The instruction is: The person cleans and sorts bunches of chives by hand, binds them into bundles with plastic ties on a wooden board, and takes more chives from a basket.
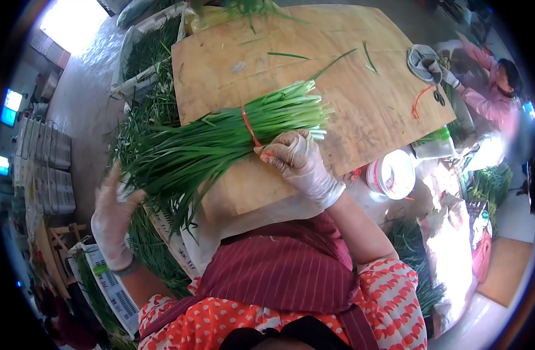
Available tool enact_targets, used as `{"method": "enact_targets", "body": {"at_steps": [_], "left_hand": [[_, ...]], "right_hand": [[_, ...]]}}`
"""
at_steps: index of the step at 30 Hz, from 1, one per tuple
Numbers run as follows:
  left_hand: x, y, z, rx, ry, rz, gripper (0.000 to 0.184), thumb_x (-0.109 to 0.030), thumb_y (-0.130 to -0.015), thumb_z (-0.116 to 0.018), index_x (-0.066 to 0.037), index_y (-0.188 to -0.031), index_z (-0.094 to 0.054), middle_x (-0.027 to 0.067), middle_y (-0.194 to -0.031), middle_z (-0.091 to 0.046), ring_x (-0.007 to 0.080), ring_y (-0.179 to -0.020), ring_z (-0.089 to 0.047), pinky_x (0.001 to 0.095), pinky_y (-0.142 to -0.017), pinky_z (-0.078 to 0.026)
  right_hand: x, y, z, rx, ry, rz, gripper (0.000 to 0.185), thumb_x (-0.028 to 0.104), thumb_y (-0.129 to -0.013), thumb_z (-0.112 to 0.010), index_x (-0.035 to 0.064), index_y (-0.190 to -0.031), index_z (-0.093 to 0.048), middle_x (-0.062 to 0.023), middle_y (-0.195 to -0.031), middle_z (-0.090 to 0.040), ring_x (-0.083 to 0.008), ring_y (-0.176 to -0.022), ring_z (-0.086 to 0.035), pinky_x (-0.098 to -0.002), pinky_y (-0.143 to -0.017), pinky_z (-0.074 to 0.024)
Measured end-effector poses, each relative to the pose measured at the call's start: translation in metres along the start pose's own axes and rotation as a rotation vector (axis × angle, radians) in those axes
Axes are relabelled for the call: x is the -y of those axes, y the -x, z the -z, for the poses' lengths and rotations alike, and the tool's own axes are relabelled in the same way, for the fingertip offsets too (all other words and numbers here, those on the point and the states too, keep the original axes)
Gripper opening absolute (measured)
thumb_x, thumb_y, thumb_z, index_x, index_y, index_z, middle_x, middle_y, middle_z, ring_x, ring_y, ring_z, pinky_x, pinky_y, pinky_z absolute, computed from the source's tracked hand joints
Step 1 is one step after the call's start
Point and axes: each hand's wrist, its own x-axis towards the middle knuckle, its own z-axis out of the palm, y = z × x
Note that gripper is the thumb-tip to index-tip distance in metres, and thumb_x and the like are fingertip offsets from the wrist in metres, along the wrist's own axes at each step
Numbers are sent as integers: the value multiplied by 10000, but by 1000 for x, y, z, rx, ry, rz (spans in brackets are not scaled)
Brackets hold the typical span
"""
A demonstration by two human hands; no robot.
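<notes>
A large bundle of long green leafy stalks (pixel 220 131) lies across the wooden board (pixel 360 87), its pale cut ends to the right. Around its middle runs a red band (pixel 248 123). My right hand (pixel 299 165), in a clear glove, is closed at the bundle's lower edge, pinching the end of the red band. My left hand (pixel 113 216), also gloved, has its fingers apart beside the leafy tips on the left and holds nothing. A few loose green leaves (pixel 288 56) are scattered on the board.
White crates of greens (pixel 127 70) stand along the board's left side. Below the board's right edge is a white bucket (pixel 395 175). Scissors (pixel 439 97) and a red strip (pixel 418 105) lie near the right corner. Another person (pixel 492 105) in pink works at the upper right.
</notes>
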Motion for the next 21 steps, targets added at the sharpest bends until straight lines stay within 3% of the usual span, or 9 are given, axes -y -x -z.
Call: {"method": "enact_targets", "body": {"at_steps": [1,3,6,7,12,13,17,19,21], "left_hand": [[-29,-3,8,2,-3,-1,691,-309,-703,-738,-64,-1293,-477,151,-1240,-542,283,-1140,-516,377,-1019,-353],[-108,-18,-5,-229,345,-382,585,-213,-758,-698,-25,-1272,-489,150,-1288,-507,270,-1173,-497,390,-991,-384],[-151,-47,-70,224,224,-835,663,-281,-772,-668,-29,-1328,-408,168,-1300,-481,331,-1187,-461,437,-1031,-317],[-160,-57,-98,180,165,-857,706,-283,-757,-691,-38,-1345,-388,195,-1307,-461,383,-1178,-452,416,-991,-364],[-145,-78,-146,253,-198,-559,782,-459,-728,-659,-55,-1337,-381,203,-1261,-476,391,-1117,-471,449,-953,-370],[-143,-75,-148,266,-197,-533,791,-532,-732,-621,-59,-1323,-392,190,-1242,-490,386,-1099,-480,465,-953,-355],[-132,-69,-152,193,-310,-551,749,-507,-750,-613,-70,-1318,-396,173,-1248,-495,371,-1112,-476,470,-942,-359],[-116,-69,-147,26,-180,-546,607,-472,-789,-590,-70,-1235,-500,158,-1161,-563,338,-1052,-531,438,-912,-394],[-79,-79,-136,94,-34,-338,523,-449,-816,-566,-67,-1172,-549,153,-1104,-591,321,-1011,-557,421,-887,-413]], "right_hand": [[0,2,-1,-2,-2,-3,108,174,-736,-675,113,-823,-655,-24,-737,-594,-220,-716,-559,-357,-696,-391],[-1,8,-6,119,141,25,114,159,-723,-663,126,-831,-646,-19,-756,-593,-217,-722,-560,-352,-693,-393],[4,16,-7,89,149,87,129,146,-714,-651,125,-840,-632,-22,-783,-588,-227,-714,-557,-353,-678,-400],[8,18,-5,87,163,81,129,146,-714,-651,125,-840,-632,-22,-783,-588,-227,-714,-557,-353,-678,-400],[23,0,16,119,28,181,204,170,-732,-626,99,-922,-607,-51,-869,-584,-246,-785,-558,-404,-748,-415],[27,-11,23,147,226,113,266,270,-780,-597,89,-974,-608,-58,-945,-609,-266,-895,-570,-445,-871,-378],[-10,-58,11,-83,542,165,380,404,-841,-516,81,-1013,-621,-74,-1031,-624,-286,-975,-572,-457,-930,-340],[-53,-48,-14,290,562,-215,422,426,-864,-493,93,-1097,-606,-139,-1086,-614,-314,-1067,-546,-434,-1006,-311],[-49,-61,-10,392,550,-233,447,443,-876,-461,89,-1111,-601,-149,-1106,-605,-307,-1073,-543,-444,-1005,-309]]}}
